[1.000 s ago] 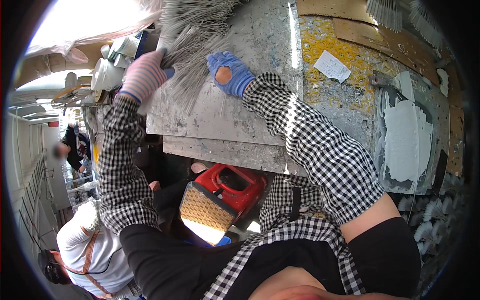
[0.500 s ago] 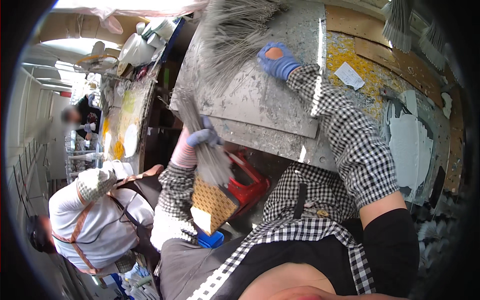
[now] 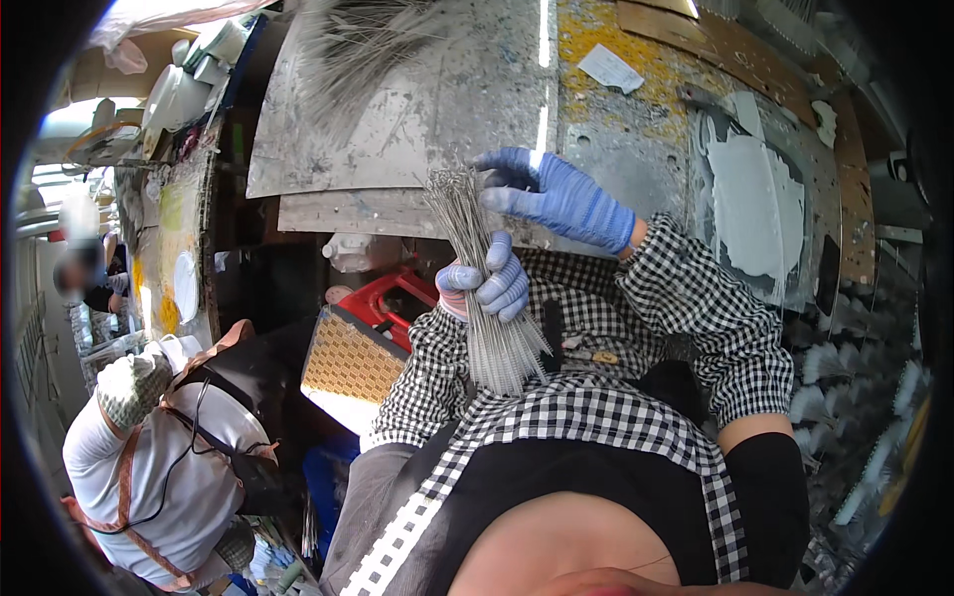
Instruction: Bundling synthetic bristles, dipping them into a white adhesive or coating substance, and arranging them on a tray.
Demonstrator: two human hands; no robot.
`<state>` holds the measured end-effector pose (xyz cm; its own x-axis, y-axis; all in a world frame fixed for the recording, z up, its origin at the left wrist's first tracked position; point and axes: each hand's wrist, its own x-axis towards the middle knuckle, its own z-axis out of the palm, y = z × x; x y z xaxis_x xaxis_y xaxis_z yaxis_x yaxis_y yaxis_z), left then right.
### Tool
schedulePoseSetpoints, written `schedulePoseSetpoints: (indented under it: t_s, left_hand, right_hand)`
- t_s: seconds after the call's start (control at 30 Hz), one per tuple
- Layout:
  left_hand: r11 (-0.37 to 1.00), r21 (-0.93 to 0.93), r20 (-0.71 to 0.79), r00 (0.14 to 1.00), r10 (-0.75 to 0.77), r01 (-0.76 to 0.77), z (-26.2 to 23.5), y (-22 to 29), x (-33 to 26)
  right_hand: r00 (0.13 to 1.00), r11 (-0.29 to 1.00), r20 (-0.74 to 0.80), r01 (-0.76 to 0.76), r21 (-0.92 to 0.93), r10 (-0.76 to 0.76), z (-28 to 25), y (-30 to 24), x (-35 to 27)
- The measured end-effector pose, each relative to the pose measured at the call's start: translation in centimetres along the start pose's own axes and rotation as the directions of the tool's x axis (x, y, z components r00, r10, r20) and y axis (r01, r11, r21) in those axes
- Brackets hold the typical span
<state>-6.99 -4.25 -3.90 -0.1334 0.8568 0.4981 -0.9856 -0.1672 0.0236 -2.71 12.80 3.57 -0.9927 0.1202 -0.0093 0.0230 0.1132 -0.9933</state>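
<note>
A bundle of thin grey metal wires (image 3: 475, 268) stands upright in front of my chest. My left hand (image 3: 489, 283), in a blue and pink glove, is closed around its middle. My right hand (image 3: 556, 196), in a blue glove, pinches the top ends of the wires with the fingertips. Behind both hands lies a grey paint-stained metal sheet (image 3: 397, 119) on the bench, with a loose spread of more wires (image 3: 348, 50) at its far end.
A red container (image 3: 383, 298) and a woven yellow panel (image 3: 348, 363) sit below the bench edge. A co-worker in a white shirt with a checked cap (image 3: 149, 437) crouches at lower left. White feathery pieces (image 3: 855, 397) line the right side. Plates and bowls (image 3: 184, 89) crowd the far left.
My left hand came down from the sheet with a bundle of wires and now holds it upright at my chest. My right hand left the sheet and took hold of the bundle's top.
</note>
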Motion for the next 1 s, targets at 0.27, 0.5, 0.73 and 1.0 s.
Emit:
schedulePoseSetpoints:
  t_s: [0.27,0.5,0.73,1.0]
  left_hand:
    - [0.992,0.116,-0.108,0.992,0.069,-0.056,-1.0,-2.2,-1.9]
    - [0.908,0.420,-0.574,0.772,0.274,-0.010,1.1,1.2,0.1]
    - [0.709,0.692,-0.403,0.743,0.535,-0.135,3.8,5.4,2.9]
    - [0.555,0.831,-0.440,0.593,0.674,-0.014,6.2,5.7,1.3]
  right_hand:
    - [0.961,0.988,-0.273,0.007,0.152,0.035,-4.2,-2.0,-2.2]
    - [0.610,0.694,-0.345,0.684,-0.225,-0.713,-7.3,-5.8,-3.0]
    - [0.663,0.411,0.381,0.721,-0.559,-0.644,-3.6,-2.4,-2.7]
    - [0.758,0.204,0.244,0.444,-0.873,-0.605,-3.0,4.2,18.5]
